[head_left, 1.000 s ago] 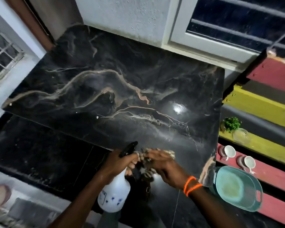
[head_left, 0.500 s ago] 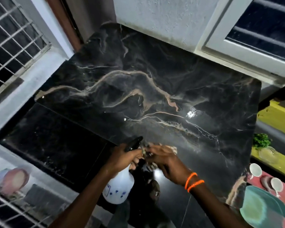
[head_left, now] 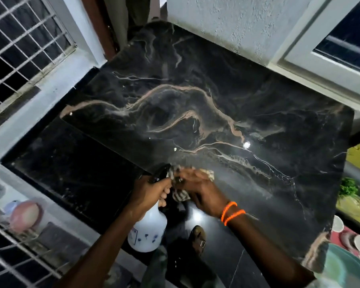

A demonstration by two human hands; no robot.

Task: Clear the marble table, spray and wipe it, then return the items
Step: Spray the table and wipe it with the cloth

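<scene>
Both hands are closed: left hand (head_left: 149,191) grips the spray bottle (head_left: 148,231) (white, black-nozzled), right hand (head_left: 202,191) clutches the cloth (head_left: 181,195).

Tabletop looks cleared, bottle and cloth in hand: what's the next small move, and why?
Probably aim the nozzle out over the marble table and squeeze. The left hand grips the spray bottle, the right hand holds the cloth bunched against the nozzle, and nothing sits on the slab.
</scene>
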